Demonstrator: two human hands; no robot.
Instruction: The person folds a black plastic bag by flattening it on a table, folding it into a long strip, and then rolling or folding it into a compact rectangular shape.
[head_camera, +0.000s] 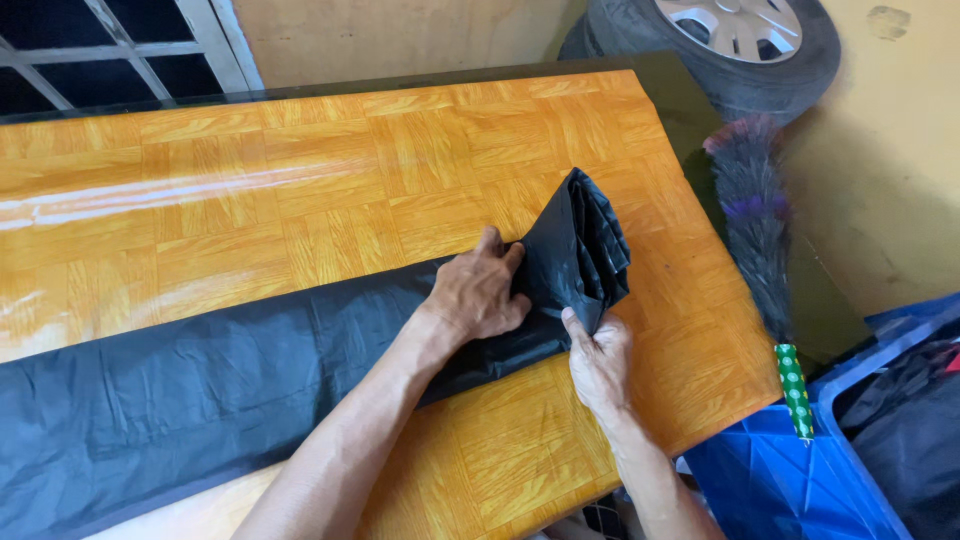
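A long black plastic sheet (200, 390) lies flattened across the orange wood-patterned table (330, 180), running from the lower left toward the middle right. Its right end is folded up into a thick triangular wad (585, 245). My left hand (478, 290) presses flat on the sheet just beside that fold, fingers spread a little. My right hand (598, 358) pinches the lower corner of the folded wad between thumb and fingers.
A feather duster (755, 225) with a green dotted handle leans off the table's right edge. A car tyre (725, 45) stands against the yellow wall behind. A blue plastic crate (790, 470) with dark cloth sits lower right. A window grille is top left.
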